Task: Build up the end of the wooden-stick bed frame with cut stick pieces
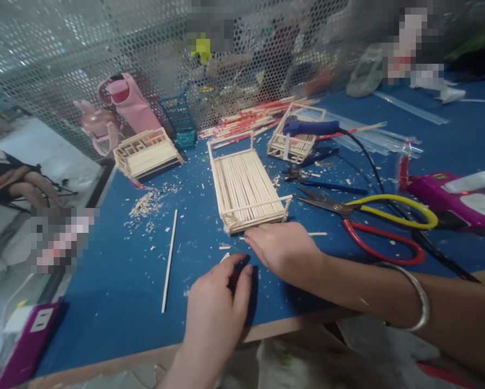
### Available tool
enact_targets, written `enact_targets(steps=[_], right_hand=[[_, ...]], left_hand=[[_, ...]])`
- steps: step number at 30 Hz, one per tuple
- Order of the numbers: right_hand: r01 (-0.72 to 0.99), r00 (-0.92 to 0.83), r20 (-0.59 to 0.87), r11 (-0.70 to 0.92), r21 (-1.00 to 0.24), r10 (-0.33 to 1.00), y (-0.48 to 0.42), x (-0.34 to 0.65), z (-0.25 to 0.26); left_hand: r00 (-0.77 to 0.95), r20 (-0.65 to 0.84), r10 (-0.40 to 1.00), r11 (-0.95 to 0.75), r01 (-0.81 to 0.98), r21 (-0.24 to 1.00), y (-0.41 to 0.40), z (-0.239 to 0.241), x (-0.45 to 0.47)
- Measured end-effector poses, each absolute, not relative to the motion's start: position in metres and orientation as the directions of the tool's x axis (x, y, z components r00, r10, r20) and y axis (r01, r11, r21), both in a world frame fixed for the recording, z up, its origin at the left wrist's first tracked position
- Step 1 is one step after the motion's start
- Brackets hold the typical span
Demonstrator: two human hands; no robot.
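Note:
A small bed-like frame made of pale wooden sticks (246,183) stands in the middle of the blue table. Just in front of its near edge is my right hand (287,251), its fingers bent down and together near the tabletop. A thin stick (318,234) shows beyond that hand; what the fingertips hold, if anything, is hidden. My left hand (218,302) rests closer to the table's front edge, thumb and forefinger apart. Beside its fingertips lies a short stick piece (225,257). A longer loose stick (169,262) lies to the left.
Scissors (339,208), pliers (297,173) and a blue-handled tool (311,127) lie on the right, near a purple device (449,197). Two more stick models (147,156) (293,143) stand farther back. Red-marked sticks (242,123) lie by the mesh screen (153,48). Wood scraps (145,202) are scattered about.

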State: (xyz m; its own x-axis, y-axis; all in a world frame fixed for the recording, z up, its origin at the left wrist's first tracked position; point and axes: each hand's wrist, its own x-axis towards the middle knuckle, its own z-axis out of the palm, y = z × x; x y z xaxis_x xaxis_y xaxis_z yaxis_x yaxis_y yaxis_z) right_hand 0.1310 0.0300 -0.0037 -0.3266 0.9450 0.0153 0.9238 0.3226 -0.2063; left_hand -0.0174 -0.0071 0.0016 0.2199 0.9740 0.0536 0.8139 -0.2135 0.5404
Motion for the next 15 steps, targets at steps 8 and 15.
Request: enact_targets(steps=[8,15], right_hand=[[0.912,-0.334,-0.044,0.311,-0.268,0.942,0.018,0.137,0.004],[0.671,-0.381,0.134,0.374,-0.640,0.915,-0.023,0.145,0.004]], left_hand=[[0.096,0.177,0.979,-0.192,0.710,0.678,-0.012,-0.005,-0.022],[0.165,0.120,0.979,-0.189,0.515,0.836,-0.020,0.000,-0.018]])
